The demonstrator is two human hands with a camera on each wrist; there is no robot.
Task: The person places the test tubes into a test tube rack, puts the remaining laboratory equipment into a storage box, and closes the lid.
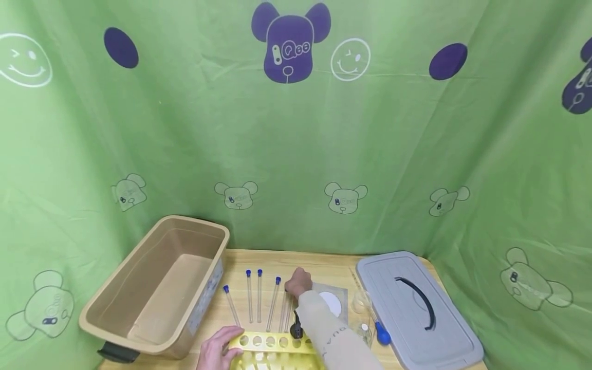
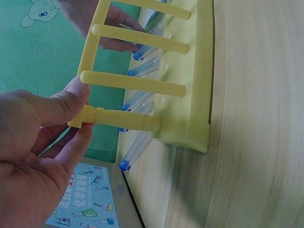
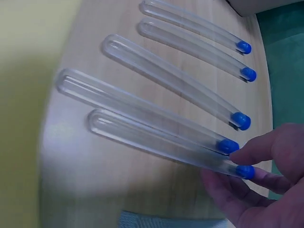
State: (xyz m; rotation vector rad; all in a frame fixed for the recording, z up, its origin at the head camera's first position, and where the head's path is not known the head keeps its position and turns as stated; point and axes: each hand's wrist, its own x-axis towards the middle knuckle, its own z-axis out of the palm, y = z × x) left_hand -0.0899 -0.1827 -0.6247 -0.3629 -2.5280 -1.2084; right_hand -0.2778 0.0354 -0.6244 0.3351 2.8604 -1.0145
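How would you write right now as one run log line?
left grip: holds yellow rack | right grip: around test tube, near its blue cap | other capped tubes: on table

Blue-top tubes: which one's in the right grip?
The lowest tube in the right wrist view: its capped end sits within the right grip. The other four tubes appear above it.

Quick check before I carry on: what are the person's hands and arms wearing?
The right arm wears a cream sleeve with dark lettering; a small black device shows beside that wrist. Neither the right hand nor the left hand wears a glove.
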